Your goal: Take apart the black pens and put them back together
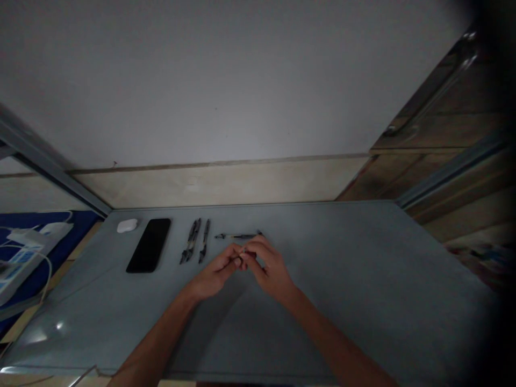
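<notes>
My left hand (215, 273) and my right hand (269, 264) meet above the middle of the grey table (346, 279). Both have their fingers closed in a pinch around something small and dark, too small and hidden to name. Just behind the fingertips a pen (236, 236) lies sideways, its right end close to my right hand. Left of my hands another pen (205, 241) lies lengthwise, with a group of pens (191, 241) side by side next to it.
A black phone (149, 245) and a white earphone case (127, 226) lie on the table's left part. Beyond the left edge is a white power strip (34, 255) with cables. A wall (226, 183) stands behind the table, and metal posts rise at both back corners.
</notes>
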Demonstrator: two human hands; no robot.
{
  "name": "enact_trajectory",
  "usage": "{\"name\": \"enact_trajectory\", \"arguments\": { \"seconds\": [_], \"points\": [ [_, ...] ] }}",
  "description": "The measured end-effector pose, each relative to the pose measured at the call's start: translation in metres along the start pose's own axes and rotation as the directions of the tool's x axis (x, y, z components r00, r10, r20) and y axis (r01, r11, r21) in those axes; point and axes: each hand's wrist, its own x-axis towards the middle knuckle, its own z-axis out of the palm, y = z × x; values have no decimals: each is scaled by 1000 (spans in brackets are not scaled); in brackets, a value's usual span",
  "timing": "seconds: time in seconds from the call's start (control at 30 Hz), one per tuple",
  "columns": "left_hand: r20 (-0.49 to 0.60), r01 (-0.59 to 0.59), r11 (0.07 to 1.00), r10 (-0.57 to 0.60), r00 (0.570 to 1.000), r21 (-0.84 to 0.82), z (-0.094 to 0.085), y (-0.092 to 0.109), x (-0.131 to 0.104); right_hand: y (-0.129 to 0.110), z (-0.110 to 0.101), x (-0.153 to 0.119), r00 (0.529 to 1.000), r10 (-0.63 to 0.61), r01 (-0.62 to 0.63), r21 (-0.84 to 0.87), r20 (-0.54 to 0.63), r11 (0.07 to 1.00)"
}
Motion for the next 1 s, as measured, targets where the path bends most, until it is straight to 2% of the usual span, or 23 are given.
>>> {"name": "enact_trajectory", "arguments": {
  "seconds": [0.23,0.63,0.77,1.0],
  "points": [
    [-7,67,998,-67,998,16,2,-6,-3,-3,0,0,997,-68,70,-86,26,994],
    [-7,25,995,-24,1000,96,1,-5,0,-5,0,2,998,-64,66,-98,18,993],
    [22,1,995,-3,1000,104,-1,-6,1,-4,0,1,997,-74,75,-106,20,991],
    [50,17,991,-24,998,132,-3,-7,1,-2,2,-2,997,-75,76,-101,9,992]
  ]
}}
